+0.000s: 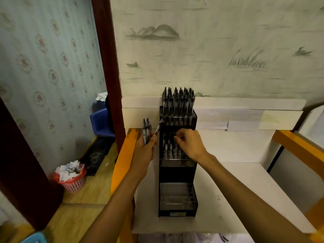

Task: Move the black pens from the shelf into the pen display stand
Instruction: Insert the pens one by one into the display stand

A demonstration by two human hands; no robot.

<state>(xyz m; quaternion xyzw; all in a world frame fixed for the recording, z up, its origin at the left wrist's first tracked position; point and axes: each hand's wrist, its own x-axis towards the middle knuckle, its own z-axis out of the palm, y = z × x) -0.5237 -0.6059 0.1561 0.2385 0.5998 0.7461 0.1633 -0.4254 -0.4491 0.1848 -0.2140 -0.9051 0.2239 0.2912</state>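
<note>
A black tiered pen display stand stands on the white shelf. Its top tier is packed with several black pens; the middle tier holds several more. My left hand, just left of the stand, grips a small bunch of black pens that point upward, one of them tilted toward the stand. My right hand is over the middle tier with its fingers curled on a pen there. The lowest tier shows no pens.
The shelf has orange edges at left and right and a white back panel against the wallpapered wall. On the floor at left are a pink bin of paper scraps and a blue stool.
</note>
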